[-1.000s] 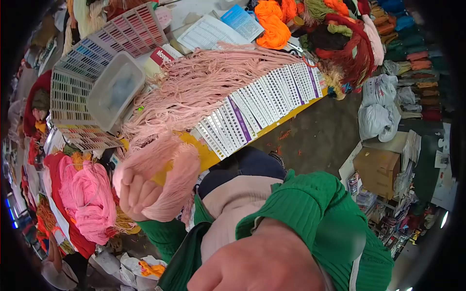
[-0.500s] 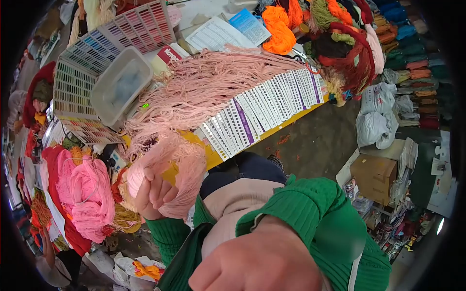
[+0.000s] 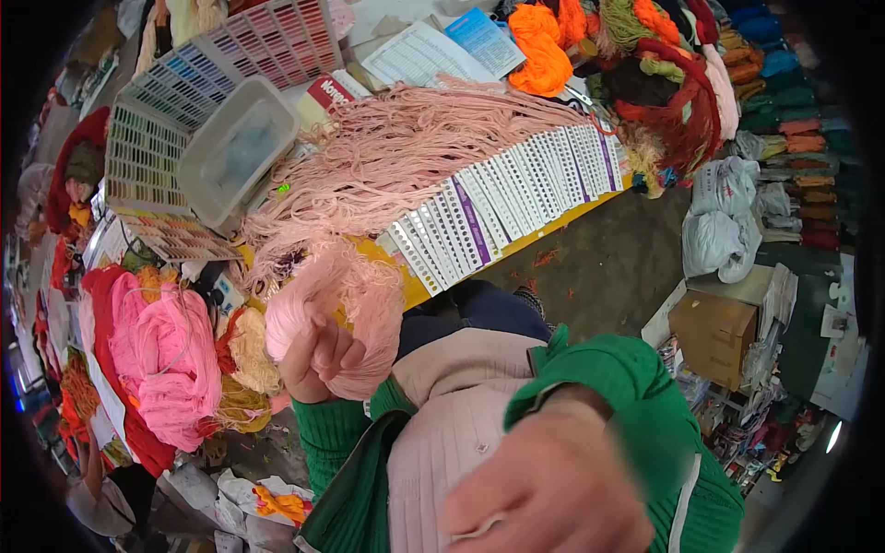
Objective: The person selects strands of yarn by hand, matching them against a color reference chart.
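Yarn (image 3: 369,304), pale pink hank, pinched in left hand (image 3: 318,359), grip pressed together round its middle, loops bulging just above the knuckles. Right hand (image 3: 544,488) nearer, below, too blurred to tell grip. Best squeezed firmly mid-hank, against strands slipping toward surface (image 3: 415,293) beyond.

A single head-worn view looks steeply down past the desk's (image 3: 544,232) near edge, with the right hand (image 3: 544,493) blurred close under the lens.

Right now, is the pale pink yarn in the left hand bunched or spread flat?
Bunched. The left hand closes around the pale pink yarn as one thick bundle, with loose ends fluffing out on top.
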